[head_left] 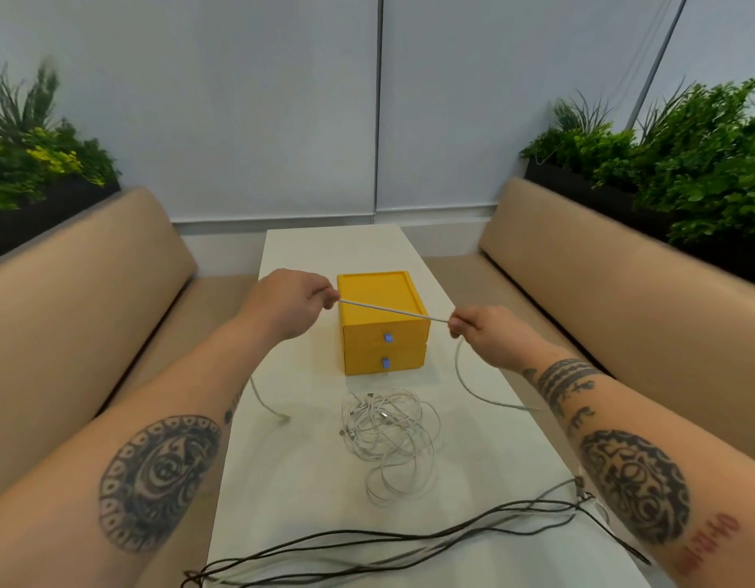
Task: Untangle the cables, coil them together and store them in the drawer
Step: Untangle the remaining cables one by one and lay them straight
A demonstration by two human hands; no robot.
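A white cable (392, 309) is stretched taut in the air between my two hands, in front of the yellow drawer box (382, 322). My left hand (293, 301) pinches one part of it and my right hand (479, 333) pinches another. Its loose ends hang down to the table on both sides. A tangled heap of thin white cables (388, 430) lies on the white table (303, 481) just in front of the box. Long dark cables (409, 541) lie stretched across the near edge. Both drawers, each with a blue tab, are closed.
Beige bench seats (91, 290) run along both sides of the narrow table. Planters with green plants (685, 163) stand behind the benches. A pale wall closes off the far end.
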